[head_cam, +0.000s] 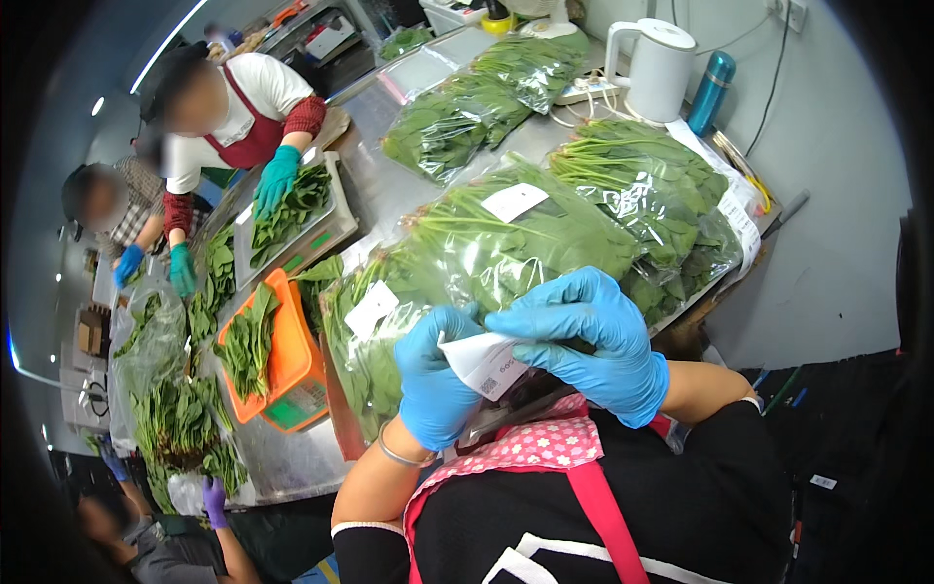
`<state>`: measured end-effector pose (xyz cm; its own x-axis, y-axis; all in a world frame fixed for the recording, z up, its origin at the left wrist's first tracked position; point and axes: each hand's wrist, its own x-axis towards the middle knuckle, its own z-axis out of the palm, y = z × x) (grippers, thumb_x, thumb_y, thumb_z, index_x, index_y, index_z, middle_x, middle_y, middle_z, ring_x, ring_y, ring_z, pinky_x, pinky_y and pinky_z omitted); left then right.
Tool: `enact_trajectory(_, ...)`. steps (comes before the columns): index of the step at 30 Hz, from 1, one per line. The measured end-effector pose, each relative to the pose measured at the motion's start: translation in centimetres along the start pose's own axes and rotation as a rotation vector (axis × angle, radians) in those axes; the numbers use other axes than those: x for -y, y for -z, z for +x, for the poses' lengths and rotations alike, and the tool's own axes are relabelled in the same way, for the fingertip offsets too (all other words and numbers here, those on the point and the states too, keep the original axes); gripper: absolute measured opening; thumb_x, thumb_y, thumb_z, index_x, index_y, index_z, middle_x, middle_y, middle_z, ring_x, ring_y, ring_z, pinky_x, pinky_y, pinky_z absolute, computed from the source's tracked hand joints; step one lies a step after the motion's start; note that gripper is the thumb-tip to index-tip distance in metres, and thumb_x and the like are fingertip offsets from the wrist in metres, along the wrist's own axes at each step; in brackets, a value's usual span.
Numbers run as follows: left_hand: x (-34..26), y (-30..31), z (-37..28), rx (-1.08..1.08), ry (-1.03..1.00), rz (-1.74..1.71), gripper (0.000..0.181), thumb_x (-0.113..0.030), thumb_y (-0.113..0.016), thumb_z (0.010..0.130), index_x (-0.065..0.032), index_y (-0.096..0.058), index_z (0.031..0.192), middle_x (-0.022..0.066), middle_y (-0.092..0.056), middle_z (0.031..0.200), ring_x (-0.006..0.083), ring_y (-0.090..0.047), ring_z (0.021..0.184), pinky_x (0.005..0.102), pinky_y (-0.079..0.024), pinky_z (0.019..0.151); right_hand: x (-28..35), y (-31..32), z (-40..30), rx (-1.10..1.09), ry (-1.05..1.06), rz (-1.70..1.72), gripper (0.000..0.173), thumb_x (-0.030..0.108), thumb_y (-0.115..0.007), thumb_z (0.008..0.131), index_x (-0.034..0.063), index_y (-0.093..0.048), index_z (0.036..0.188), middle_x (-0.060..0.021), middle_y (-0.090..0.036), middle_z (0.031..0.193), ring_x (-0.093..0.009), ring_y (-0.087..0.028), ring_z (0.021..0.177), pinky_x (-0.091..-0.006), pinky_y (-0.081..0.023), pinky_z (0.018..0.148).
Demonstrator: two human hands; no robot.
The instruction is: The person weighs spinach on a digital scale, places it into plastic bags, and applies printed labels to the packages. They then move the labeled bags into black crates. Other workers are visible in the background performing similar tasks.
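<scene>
Both of my hands wear blue disposable gloves and meet close in front of my chest. Between them is a white printed paper label [481,359], folded at one corner and bearing a printed code. My left hand [438,372] pinches its left corner, while the fingers of my right hand [591,343] grip its upper right edge. Just beyond the hands lies a clear plastic bag of leafy greens [525,233] with a white label [514,202] stuck on it. Another labelled bag of greens [372,343] rests to the left, partly hidden by my left hand.
More bagged greens [649,197] lie at right, near a white electric kettle [660,69] and a blue flask [711,95]. An orange basket [303,358] holds loose leaves. Across the metal table [284,467], a co-worker's green-gloved hand [277,179] touches greens on a scale [336,212].
</scene>
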<state>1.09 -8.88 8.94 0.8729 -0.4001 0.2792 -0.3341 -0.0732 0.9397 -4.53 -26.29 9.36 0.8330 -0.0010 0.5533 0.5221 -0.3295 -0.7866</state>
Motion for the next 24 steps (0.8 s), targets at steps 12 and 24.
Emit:
enact_trajectory(12, 0.7, 0.4, 0.2, 0.185, 0.178, -0.053, 0.02, -0.001, -0.072, 0.074, -0.0055, -0.055, 0.064, -0.0001, -0.054, 0.064, 0.009, -0.05, 0.063, 0.0429, -0.043, 0.097, -8.0, 18.1, 9.5, -0.259, -0.424, -0.103, 0.018, 0.011, -0.07, 0.082, 0.0006, -0.068, 0.095, -0.0066, -0.069, 0.091, -0.012, -0.063, 0.085, -0.0252, -0.05, 0.082)
enact_trajectory(24, 2.8, 1.8, -0.6, 0.207, 0.206, -0.134, 0.02, -0.007, -0.075, 0.073, -0.0059, -0.056, 0.066, 0.0016, -0.058, 0.064, 0.0104, -0.054, 0.06, 0.0495, -0.042, 0.098, -15.0, 18.2, 9.6, 0.293, -0.594, -0.947, 0.07, 0.034, -0.082, 0.063, 0.0074, -0.055, 0.122, -0.0181, -0.058, 0.114, -0.029, -0.059, 0.099, -0.0372, -0.047, 0.088)
